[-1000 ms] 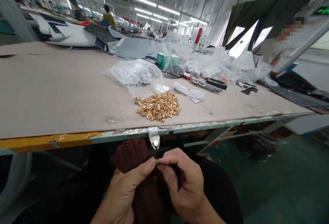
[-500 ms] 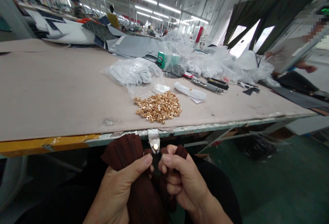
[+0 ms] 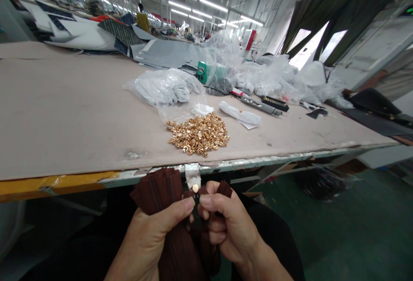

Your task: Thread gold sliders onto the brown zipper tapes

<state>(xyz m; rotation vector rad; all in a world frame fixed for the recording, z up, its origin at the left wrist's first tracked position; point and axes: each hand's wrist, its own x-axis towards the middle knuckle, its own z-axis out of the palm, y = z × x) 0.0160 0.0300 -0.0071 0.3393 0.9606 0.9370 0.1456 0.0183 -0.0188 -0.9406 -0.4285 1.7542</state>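
Below the table edge, my left hand (image 3: 151, 238) and my right hand (image 3: 226, 225) both pinch dark brown zipper tapes (image 3: 161, 188), a bundle that hangs down into my lap. The thumbs meet just under a small gold slider (image 3: 195, 187) fixed in a white taped holder (image 3: 192, 174) on the table's front edge. The tape ends reach up to that slider. A heap of gold zipper sliders (image 3: 198, 134) lies on the table right above my hands.
On the brown work table (image 3: 64, 109) lie clear plastic bags with grey cloth (image 3: 167, 87), a green box (image 3: 206, 73), a folded white packet (image 3: 240, 115), hand tools (image 3: 261, 105) and crumpled plastic (image 3: 277, 78). Grey sheets are stacked at the back. People stand far off.
Both hands rose from my lap to the slider holder at the table edge, bringing the brown tape ends up to it. A person at the right has left the view.
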